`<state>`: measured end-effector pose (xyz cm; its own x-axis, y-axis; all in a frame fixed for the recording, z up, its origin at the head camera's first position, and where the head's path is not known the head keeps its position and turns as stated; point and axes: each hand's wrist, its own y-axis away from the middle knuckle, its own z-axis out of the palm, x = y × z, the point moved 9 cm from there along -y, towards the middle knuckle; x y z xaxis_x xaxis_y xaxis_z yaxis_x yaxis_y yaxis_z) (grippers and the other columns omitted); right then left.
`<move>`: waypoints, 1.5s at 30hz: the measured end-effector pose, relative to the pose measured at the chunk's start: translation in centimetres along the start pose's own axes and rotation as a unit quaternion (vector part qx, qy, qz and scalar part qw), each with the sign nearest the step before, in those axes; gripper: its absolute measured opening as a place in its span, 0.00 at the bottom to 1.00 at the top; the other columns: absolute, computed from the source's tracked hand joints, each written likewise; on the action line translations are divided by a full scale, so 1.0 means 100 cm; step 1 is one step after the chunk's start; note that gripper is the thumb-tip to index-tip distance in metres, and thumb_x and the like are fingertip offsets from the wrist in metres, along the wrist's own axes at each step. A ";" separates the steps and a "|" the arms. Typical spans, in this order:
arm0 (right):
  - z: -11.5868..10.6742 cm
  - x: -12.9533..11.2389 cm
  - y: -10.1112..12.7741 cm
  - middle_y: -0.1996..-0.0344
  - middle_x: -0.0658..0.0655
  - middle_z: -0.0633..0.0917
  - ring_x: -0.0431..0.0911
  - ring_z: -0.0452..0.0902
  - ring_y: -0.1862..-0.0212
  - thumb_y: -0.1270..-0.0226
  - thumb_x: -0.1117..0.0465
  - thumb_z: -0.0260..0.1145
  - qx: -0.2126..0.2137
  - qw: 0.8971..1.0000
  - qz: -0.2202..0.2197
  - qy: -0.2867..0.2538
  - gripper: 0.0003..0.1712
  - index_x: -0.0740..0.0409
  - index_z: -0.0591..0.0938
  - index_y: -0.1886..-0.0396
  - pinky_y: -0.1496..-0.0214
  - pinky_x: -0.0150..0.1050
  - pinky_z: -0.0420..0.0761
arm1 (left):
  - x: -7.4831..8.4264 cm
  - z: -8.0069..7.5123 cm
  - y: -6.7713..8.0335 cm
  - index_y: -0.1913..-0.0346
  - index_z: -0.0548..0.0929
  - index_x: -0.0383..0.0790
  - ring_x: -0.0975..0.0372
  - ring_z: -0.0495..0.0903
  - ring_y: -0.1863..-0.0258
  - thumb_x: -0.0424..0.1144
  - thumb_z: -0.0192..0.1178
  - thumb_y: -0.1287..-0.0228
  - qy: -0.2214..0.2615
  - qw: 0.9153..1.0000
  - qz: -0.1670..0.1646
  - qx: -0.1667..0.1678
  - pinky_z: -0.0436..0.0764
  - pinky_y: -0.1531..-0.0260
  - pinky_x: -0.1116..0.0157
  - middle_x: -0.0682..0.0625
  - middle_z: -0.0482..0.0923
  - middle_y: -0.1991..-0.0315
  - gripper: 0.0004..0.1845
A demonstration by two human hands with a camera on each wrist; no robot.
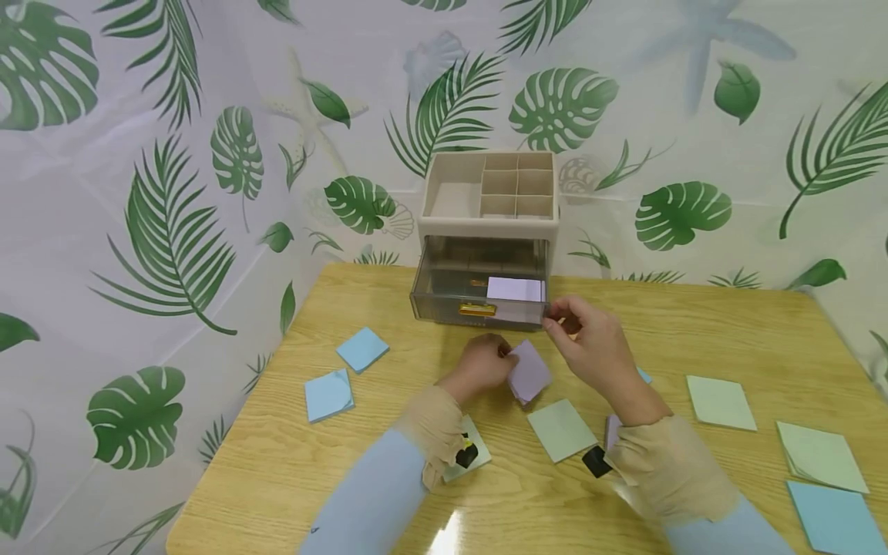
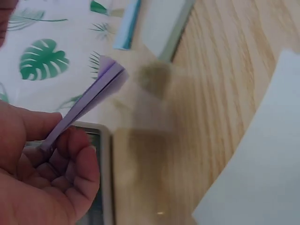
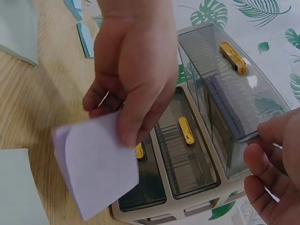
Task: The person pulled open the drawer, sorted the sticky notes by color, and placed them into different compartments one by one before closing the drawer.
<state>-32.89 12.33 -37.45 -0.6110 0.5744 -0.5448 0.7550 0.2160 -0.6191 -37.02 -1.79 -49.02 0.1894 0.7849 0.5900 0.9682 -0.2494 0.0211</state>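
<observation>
Head view: a lilac note pad (image 1: 529, 371) is pinched by the left hand (image 1: 482, 365) above the table (image 1: 728, 331), before the pulled-out drawer (image 1: 479, 297); the right hand (image 1: 593, 347) is seen at the drawer's corner. Left wrist view: the pad (image 2: 89, 101) is pinched between thumb and curled fingers (image 2: 77, 154). Right wrist view: the right hand's fingers (image 3: 262, 187) are loosely curled beside the drawer (image 3: 234, 89), nothing held.

- Wooden table (image 1: 694, 331), light grain.
- Two blue note pads (image 1: 362, 348), (image 1: 329, 395) lying left.
- Green note pads (image 1: 720, 401), (image 1: 822, 456) lying right; another (image 1: 560, 429) centre.
- Leaf-print backdrop (image 1: 173, 193) behind and on the left.
</observation>
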 end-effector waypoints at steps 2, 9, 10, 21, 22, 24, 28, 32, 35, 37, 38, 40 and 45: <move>0.001 0.001 0.000 0.72 0.52 0.84 0.43 0.79 0.73 0.38 0.69 0.67 -0.001 1.000 -0.001 0.002 0.04 0.59 0.81 0.65 0.74 0.33 0.76 | 0.005 -0.007 0.007 0.61 0.86 0.38 0.63 0.75 0.69 0.42 0.58 0.33 0.008 1.000 0.027 0.001 0.73 0.70 0.70 0.52 0.80 0.68 0.11; 0.002 0.002 -0.001 0.72 0.51 0.83 0.41 0.78 0.73 0.39 0.69 0.69 -0.001 1.000 0.000 0.001 0.06 0.58 0.80 0.65 0.75 0.33 0.76 | 0.021 -0.039 0.038 0.58 0.85 0.39 0.68 0.77 0.71 0.39 0.57 0.30 0.069 0.992 0.095 -0.053 0.76 0.72 0.72 0.55 0.80 0.67 0.09; 0.001 0.003 -0.001 0.72 0.51 0.83 0.41 0.78 0.73 0.39 0.69 0.69 0.000 1.000 -0.001 0.002 0.06 0.58 0.80 0.65 0.75 0.33 0.76 | 0.025 -0.046 0.044 0.57 0.85 0.40 0.69 0.77 0.71 0.38 0.57 0.30 0.063 0.990 0.106 -0.061 0.76 0.71 0.72 0.55 0.80 0.67 0.08; 0.000 0.002 0.000 0.72 0.52 0.83 0.42 0.77 0.74 0.38 0.69 0.67 0.003 1.000 -0.002 0.003 0.04 0.59 0.81 0.65 0.76 0.33 0.74 | 0.080 -0.153 0.095 0.54 0.83 0.37 0.66 0.80 0.70 0.31 0.56 0.30 0.058 0.969 0.227 -0.076 0.80 0.72 0.70 0.49 0.83 0.61 0.08; 0.000 0.002 0.000 0.72 0.52 0.83 0.42 0.77 0.74 0.38 0.69 0.67 0.004 1.000 -0.002 0.004 0.04 0.59 0.81 0.65 0.76 0.33 0.74 | 0.082 -0.163 0.095 0.54 0.83 0.37 0.65 0.80 0.69 0.30 0.55 0.30 0.062 0.970 0.225 -0.069 0.80 0.72 0.70 0.49 0.82 0.60 0.08; 0.000 0.002 0.000 0.72 0.52 0.83 0.42 0.77 0.74 0.38 0.69 0.68 0.005 1.000 -0.003 0.004 0.04 0.59 0.81 0.65 0.75 0.33 0.75 | 0.085 -0.183 0.092 0.54 0.83 0.36 0.64 0.80 0.66 0.29 0.55 0.31 0.059 0.971 0.227 -0.044 0.81 0.70 0.69 0.48 0.82 0.59 0.08; 0.001 0.003 0.001 0.72 0.52 0.83 0.42 0.77 0.74 0.38 0.70 0.67 0.005 1.000 -0.003 -0.001 0.04 0.59 0.81 0.65 0.76 0.33 0.75 | 0.082 -0.211 0.078 0.54 0.85 0.37 0.63 0.80 0.65 0.29 0.56 0.31 0.039 0.972 0.232 0.014 0.80 0.70 0.67 0.48 0.82 0.58 0.09; 0.002 0.004 0.002 0.72 0.52 0.83 0.41 0.77 0.73 0.38 0.69 0.68 0.002 1.000 0.004 -0.002 0.05 0.59 0.81 0.64 0.76 0.32 0.74 | 0.077 -0.226 0.062 0.54 0.85 0.37 0.61 0.80 0.68 0.29 0.56 0.31 0.016 0.971 0.232 0.053 0.79 0.72 0.66 0.47 0.83 0.59 0.09; 0.002 0.005 0.002 0.71 0.51 0.83 0.41 0.76 0.74 0.38 0.69 0.68 -0.001 1.000 0.007 0.000 0.05 0.58 0.80 0.64 0.76 0.32 0.74 | 0.074 -0.232 0.050 0.54 0.85 0.36 0.61 0.81 0.67 0.29 0.56 0.32 0.006 0.972 0.223 0.073 0.79 0.69 0.66 0.47 0.84 0.59 0.09; 0.003 0.005 0.002 0.71 0.52 0.83 0.41 0.77 0.74 0.38 0.69 0.67 -0.001 1.000 0.006 -0.002 0.05 0.59 0.80 0.64 0.77 0.32 0.74 | 0.073 -0.235 0.044 0.54 0.85 0.36 0.60 0.81 0.67 0.29 0.56 0.32 0.000 0.972 0.221 0.084 0.79 0.69 0.66 0.46 0.83 0.59 0.09; 0.003 0.005 0.002 0.71 0.52 0.83 0.41 0.76 0.74 0.38 0.69 0.67 -0.002 1.000 0.005 -0.003 0.05 0.59 0.80 0.64 0.77 0.32 0.74 | 0.072 -0.237 0.042 0.54 0.85 0.36 0.60 0.81 0.66 0.29 0.56 0.32 -0.004 0.971 0.222 0.089 0.79 0.68 0.66 0.46 0.83 0.58 0.09; 0.003 0.005 0.002 0.71 0.52 0.83 0.41 0.76 0.74 0.37 0.69 0.67 -0.001 1.000 0.003 -0.006 0.05 0.59 0.80 0.64 0.77 0.31 0.73 | 0.072 -0.238 0.037 0.54 0.85 0.35 0.60 0.80 0.66 0.29 0.56 0.32 -0.015 0.970 0.224 0.094 0.78 0.67 0.66 0.45 0.83 0.58 0.09; 0.004 0.004 0.002 0.72 0.52 0.83 0.41 0.76 0.74 0.37 0.70 0.67 0.003 1.000 -0.002 -0.011 0.05 0.59 0.80 0.65 0.77 0.30 0.73 | 0.066 -0.235 0.023 0.53 0.85 0.37 0.60 0.77 0.66 0.30 0.54 0.30 -0.046 0.974 0.206 0.088 0.76 0.65 0.64 0.46 0.83 0.58 0.10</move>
<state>-33.04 12.28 -38.02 -0.6191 0.5555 -0.5552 0.7514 0.2135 -0.6243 -37.37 -10.54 -26.09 0.5734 0.6884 0.4443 0.8186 -0.4595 -0.3445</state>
